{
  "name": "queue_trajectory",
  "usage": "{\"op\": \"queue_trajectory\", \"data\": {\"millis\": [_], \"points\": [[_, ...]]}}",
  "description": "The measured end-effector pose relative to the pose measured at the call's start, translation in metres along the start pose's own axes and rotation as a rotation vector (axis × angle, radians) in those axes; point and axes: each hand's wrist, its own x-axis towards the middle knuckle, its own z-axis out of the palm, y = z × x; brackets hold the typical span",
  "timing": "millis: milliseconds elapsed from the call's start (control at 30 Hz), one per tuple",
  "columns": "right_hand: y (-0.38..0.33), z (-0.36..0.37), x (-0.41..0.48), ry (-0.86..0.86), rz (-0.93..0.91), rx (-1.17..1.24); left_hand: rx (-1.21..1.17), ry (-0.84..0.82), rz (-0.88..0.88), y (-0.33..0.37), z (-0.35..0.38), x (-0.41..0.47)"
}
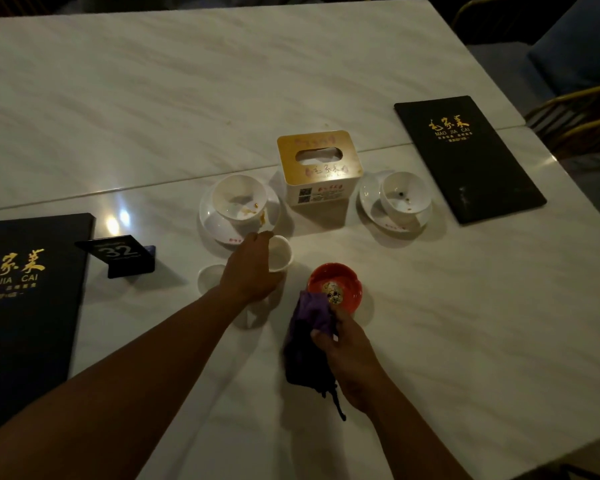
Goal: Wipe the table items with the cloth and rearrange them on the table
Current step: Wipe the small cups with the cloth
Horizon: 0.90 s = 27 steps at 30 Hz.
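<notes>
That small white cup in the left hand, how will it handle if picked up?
The small white glossy cup looks ceramic: probably fragile and slippery. The left hand alone wraps it, so likely light. Round-sided and seemingly tilted, it may roll if let go.

Forearms outstretched, left hand (250, 271) round a cup (280, 255), right hand (347, 351) clutching a cloth (312, 313).

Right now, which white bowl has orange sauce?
The white bowl left of the tissue box, orange smears on its rim; the right bowl holds only small specks.
</notes>
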Motion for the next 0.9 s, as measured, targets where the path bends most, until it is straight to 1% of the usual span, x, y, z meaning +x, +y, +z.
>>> {"op": "queue_trajectory", "data": {"millis": [67, 100, 133, 233, 300, 367, 467, 567, 633, 667, 733, 800, 833, 900], "points": [[-0.003, -0.001, -0.004, 0.002, -0.055, -0.058, -0.074, 0.05, 0.015, 0.003, -0.009, -0.004], [-0.005, -0.002, -0.005, 0.002, -0.074, -0.084, -0.151, 0.072, 0.008, 0.005, -0.015, -0.008], [-0.007, -0.002, -0.007, 0.006, -0.087, -0.106, -0.275, 0.069, -0.02, 0.009, -0.023, -0.013], [-0.02, -0.002, -0.014, 0.038, -0.148, -0.268, -0.762, -0.075, -0.147, 0.019, -0.047, -0.032], [-0.028, -0.003, -0.019, 0.1, -0.203, -0.375, -0.989, -0.167, -0.189, 0.019, -0.057, -0.044], [-0.037, -0.003, -0.027, 0.134, -0.247, -0.353, -1.126, -0.241, -0.204, 0.018, -0.065, -0.054], [-0.05, -0.002, -0.04, 0.133, -0.338, -0.213, -1.297, -0.285, -0.256, 0.018, -0.069, -0.068], [-0.06, 0.001, -0.05, 0.143, -0.427, -0.216, -1.38, -0.255, -0.303, 0.021, -0.067, -0.082], [-0.067, 0.008, -0.053, 0.209, -0.531, -0.35, -1.371, -0.246, -0.315, 0.025, -0.065, -0.091], [-0.069, 0.012, -0.054, 0.218, -0.568, -0.375, -1.348, -0.251, -0.313, 0.027, -0.064, -0.094], [-0.072, 0.019, -0.053, 0.193, -0.606, -0.388, -1.313, -0.251, -0.32, 0.033, -0.063, -0.1], [-0.075, 0.027, -0.052, 0.182, -0.656, -0.438, -1.316, -0.228, -0.363, 0.037, -0.063, -0.104], [-0.075, 0.029, -0.05, 0.169, -0.648, -0.45, -1.323, -0.215, -0.386, 0.038, -0.063, -0.105], [-0.077, 0.032, -0.05, 0.152, -0.575, -0.373, -1.341, -0.194, -0.42, 0.039, -0.067, -0.108]]}}
